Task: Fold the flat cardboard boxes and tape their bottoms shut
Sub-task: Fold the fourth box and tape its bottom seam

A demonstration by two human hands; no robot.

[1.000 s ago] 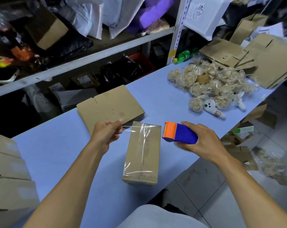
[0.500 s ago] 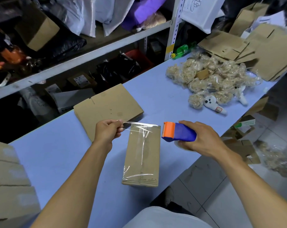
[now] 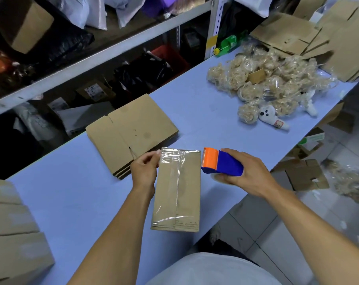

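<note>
A worker's left hand (image 3: 144, 168) pinches clear tape flat against the far end of a folded box (image 3: 177, 190) lying on the blue table (image 3: 71, 202), while the right hand (image 3: 244, 171) grips the tape dispenser (image 3: 220, 164) beside it, apparently to seal the bottom seam.

Both bare forearms reach forward from the lower edge, the left hand (image 3: 144, 169) with fingers (image 3: 154, 156) curled in a pinch at its thumb, the right hand (image 3: 243, 170) palm-down, its fingers wrapped in a firm grip.
</note>
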